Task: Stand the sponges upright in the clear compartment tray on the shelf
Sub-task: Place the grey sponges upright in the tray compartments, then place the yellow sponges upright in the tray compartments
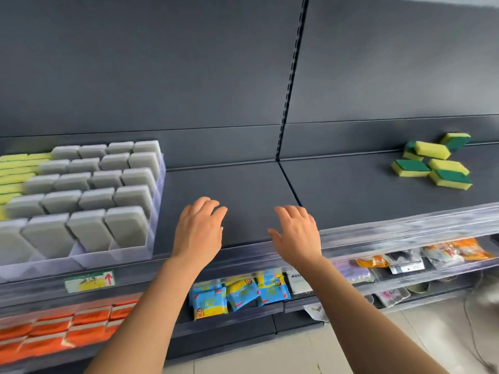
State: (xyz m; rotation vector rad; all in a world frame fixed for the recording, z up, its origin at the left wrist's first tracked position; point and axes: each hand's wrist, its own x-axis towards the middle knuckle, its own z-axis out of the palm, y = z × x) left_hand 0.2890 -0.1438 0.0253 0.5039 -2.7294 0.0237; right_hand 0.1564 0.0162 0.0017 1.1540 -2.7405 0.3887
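A clear compartment tray (155, 211) stands at the left of the dark shelf (243, 190). Several grey sponges (89, 184) stand upright in its compartments, with yellow sponges (16, 168) upright at its far left. A loose pile of yellow-and-green sponges (434, 164) lies flat at the far right of the shelf. My left hand (198, 230) hovers over the shelf's front edge just right of the tray, fingers apart, holding nothing. My right hand (295, 236) is beside it, also empty with fingers spread.
A clear price rail (378, 238) runs along the shelf front, with a yellow label (90, 280) under the tray. On the lower shelf lie orange packs (62, 327), blue packets (237, 292) and mixed bagged goods (432, 255). A slotted upright (290, 76) divides the back panel.
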